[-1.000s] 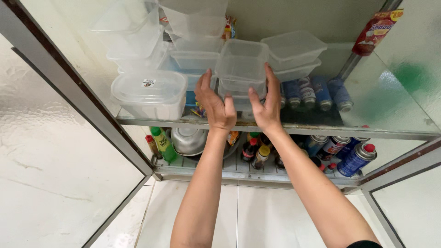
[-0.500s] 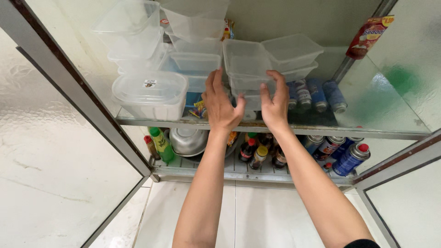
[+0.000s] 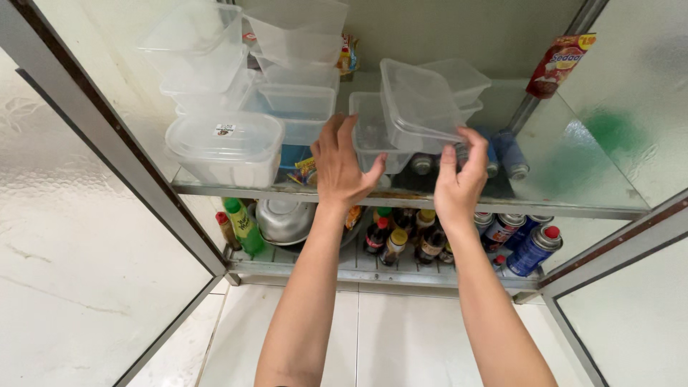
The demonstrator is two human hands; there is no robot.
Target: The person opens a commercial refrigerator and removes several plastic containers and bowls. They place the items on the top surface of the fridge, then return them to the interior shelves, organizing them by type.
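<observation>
Clear plastic round tub [image 3: 226,147] sits far left on the glass shelf [image 3: 573,190]. I see my left hand [image 3: 342,166] spread against a clear rectangular plastic container [image 3: 373,140]; my right hand [image 3: 459,183] pinches its tilted clear lid [image 3: 419,104].

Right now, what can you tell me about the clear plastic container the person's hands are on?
The clear plastic container is a shallow rectangular tub of thin see-through plastic with rounded corners and a raised rim. It looks empty. It is tilted steeply, its near edge low, above the glass shelf, leaning over another clear tub behind it. The right hand grips its lower right edge with fingertips; the left hand is at the tub beside it, contact unclear.
</observation>
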